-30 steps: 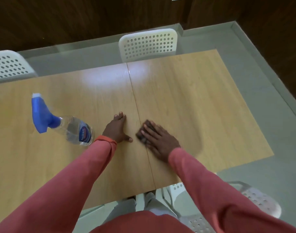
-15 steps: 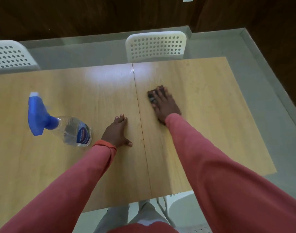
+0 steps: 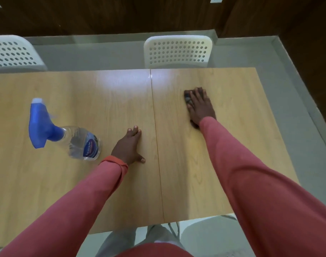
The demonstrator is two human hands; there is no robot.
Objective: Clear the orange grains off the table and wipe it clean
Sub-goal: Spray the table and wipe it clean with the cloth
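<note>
Dark wood panelling backed the room; the pale wood-laminate table [image 3: 121, 108], made of two boards joined at a central seam, carried no visible orange grains. The small dark wiping cloth [image 3: 187, 98] lay on the right-hand board toward the far edge, mostly covered by the right hand [image 3: 200, 106]. Judged soft, light and limp, the cloth would bunch rather than slide unless held flat — best controlled by palm pressure across its middle, as observed. The right hand was flat, fingers slightly spread, pressing the cloth down, arm fully extended in a pink-red sleeve. The left hand [image 3: 128, 147] rested flat on the left board just beside the seam, fingers together, thumb out, holding nothing — apparently bracing. A clear spray bottle with a blue trigger head [image 3: 65, 135] lay on its side near the left wrist
</note>
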